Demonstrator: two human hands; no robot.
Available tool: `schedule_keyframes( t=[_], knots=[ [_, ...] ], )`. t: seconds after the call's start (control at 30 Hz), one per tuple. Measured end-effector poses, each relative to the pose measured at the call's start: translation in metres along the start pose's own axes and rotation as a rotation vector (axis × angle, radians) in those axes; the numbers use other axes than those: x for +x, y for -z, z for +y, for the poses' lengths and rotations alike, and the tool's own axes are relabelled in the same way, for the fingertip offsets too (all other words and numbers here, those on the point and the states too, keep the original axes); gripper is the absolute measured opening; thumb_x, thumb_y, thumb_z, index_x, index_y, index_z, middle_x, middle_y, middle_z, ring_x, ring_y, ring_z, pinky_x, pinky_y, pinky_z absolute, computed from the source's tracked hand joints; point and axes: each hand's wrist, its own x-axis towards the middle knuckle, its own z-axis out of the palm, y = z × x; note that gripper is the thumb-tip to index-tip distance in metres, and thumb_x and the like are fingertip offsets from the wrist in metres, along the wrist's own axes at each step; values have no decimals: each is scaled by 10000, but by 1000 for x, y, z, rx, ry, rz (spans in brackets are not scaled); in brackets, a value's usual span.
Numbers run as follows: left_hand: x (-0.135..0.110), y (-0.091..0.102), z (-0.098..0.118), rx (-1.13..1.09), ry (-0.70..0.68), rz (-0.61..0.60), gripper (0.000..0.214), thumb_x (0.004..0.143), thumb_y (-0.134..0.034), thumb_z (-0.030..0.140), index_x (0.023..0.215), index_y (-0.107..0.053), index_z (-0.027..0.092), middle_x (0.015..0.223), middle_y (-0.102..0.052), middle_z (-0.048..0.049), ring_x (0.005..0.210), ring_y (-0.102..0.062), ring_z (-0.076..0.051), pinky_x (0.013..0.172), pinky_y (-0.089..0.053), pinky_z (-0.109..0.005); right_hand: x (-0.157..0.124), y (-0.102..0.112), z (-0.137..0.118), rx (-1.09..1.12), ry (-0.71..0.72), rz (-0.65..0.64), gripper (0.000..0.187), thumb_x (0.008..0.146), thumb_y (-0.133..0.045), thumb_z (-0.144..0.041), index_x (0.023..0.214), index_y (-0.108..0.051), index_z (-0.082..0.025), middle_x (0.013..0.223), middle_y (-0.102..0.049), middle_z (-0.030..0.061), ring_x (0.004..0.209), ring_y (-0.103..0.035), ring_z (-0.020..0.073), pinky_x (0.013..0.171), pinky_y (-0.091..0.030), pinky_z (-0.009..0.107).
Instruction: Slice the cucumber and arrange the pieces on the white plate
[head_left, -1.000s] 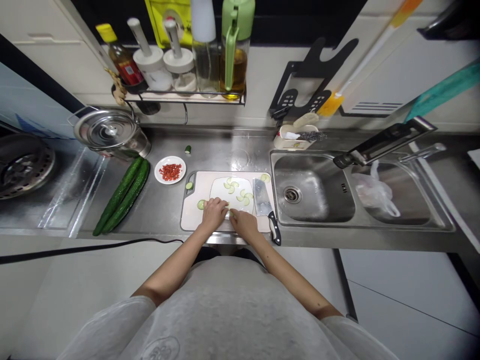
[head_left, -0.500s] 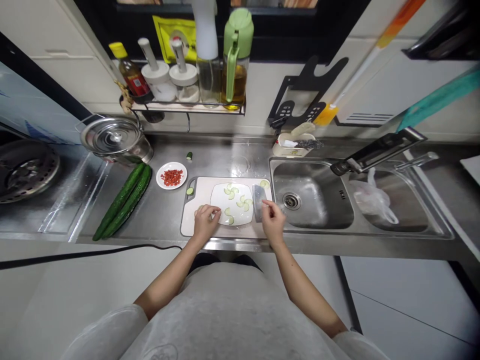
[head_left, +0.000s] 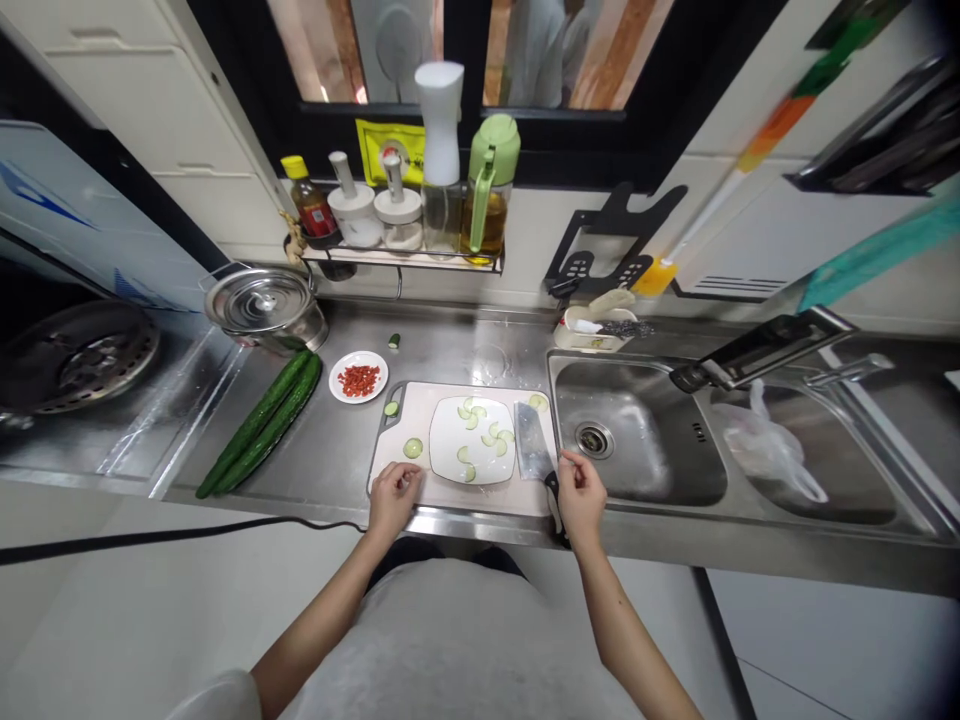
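Note:
On the pale cutting board (head_left: 394,440) lies a white plate (head_left: 442,455) with thin cucumber slices (head_left: 496,438) fanned in small groups. Over the board's lower left corner is my left hand (head_left: 395,495), its fingers curled together and nothing visible in them. A round cucumber slice (head_left: 412,448) lies just above it, left of the plate. To the plate's right rests a cleaver (head_left: 532,445), blade flat on the board and dark handle pointing towards me. My right hand (head_left: 582,497) hovers beside that handle, thumb and fingers pinched with nothing visible between them.
Two whole cucumbers (head_left: 262,425) and a small plate of chopped red pieces (head_left: 359,378) are at the left. Behind them stands a lidded steel pot (head_left: 262,305). A double sink (head_left: 637,425) is at the right. Bottles and jars fill a wall rack (head_left: 405,258).
My left hand has drawn back left from the plate, uncovering a cucumber slice. My right hand has moved right and off the cleaver, whose handle now shows. The view has tilted up.

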Motion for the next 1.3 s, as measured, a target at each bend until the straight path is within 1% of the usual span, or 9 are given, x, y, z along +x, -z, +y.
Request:
schedule_keyframes(
  t=[0.13,0.33,0.57,0.7,0.83,0.93,1.03,1.17,1.3],
  knots=[
    [9,4,1,69,81,14,225,822,-503,350,878,-668,207,786,-613,-23,745,-565,-152,730,-419,-278,1,-5,-1,-3,0,-27,380,780,-523,-438,950,-647,-122,562,-330,-73,521,-330,102,514,-311,231],
    [33,5,7,325,244,22,297,820,-544,381,1062,-607,222,921,-639,-56,930,-567,-218,825,-354,-349,1,-10,8,-10,1,-80,412,793,-529,-460,988,-650,-118,579,-336,-67,535,-347,105,530,-320,234],
    [42,-5,13,441,259,-44,255,818,-552,391,1014,-616,241,1036,-620,-65,1014,-545,-253,850,-333,-375,4,-17,1,28,-1,-116,436,739,-551,-492,943,-663,-124,556,-346,-62,511,-353,119,495,-319,248],
    [40,-8,10,418,248,-14,217,818,-557,354,999,-610,247,1056,-616,-57,1027,-545,-241,838,-339,-352,5,-18,-2,36,-22,-133,433,707,-572,-502,915,-673,-136,530,-344,-63,497,-362,124,475,-322,249],
    [42,-10,3,342,195,12,139,802,-570,312,914,-595,235,993,-627,-37,981,-564,-215,809,-356,-309,5,-18,0,22,-11,-137,414,704,-571,-501,892,-677,-148,516,-353,-61,491,-378,126,469,-333,246],
    [44,-11,1,282,189,17,67,801,-552,282,822,-567,220,851,-627,-17,858,-582,-186,744,-365,-272,5,-20,2,10,0,-151,409,713,-561,-496,890,-677,-146,511,-362,-58,487,-387,126,469,-341,244],
    [45,-12,2,197,222,25,98,818,-512,298,794,-564,218,736,-608,2,730,-574,-163,665,-358,-251,4,-21,0,0,4,-167,411,723,-549,-492,895,-675,-140,512,-364,-58,487,-396,127,474,-346,244],
    [46,-13,3,-81,270,56,233,774,-556,419,843,-614,204,709,-623,1,645,-564,-150,633,-392,-251,3,-23,-6,-20,17,-179,399,733,-538,-488,881,-672,-142,516,-391,-49,493,-405,131,477,-341,248],
    [52,-11,10,-457,298,54,381,641,-666,507,798,-630,161,664,-614,-11,610,-560,-136,627,-437,-253,-1,-27,-16,-55,39,-240,381,756,-523,-489,874,-667,-156,509,-402,-47,492,-413,137,491,-346,257]
  ],
)
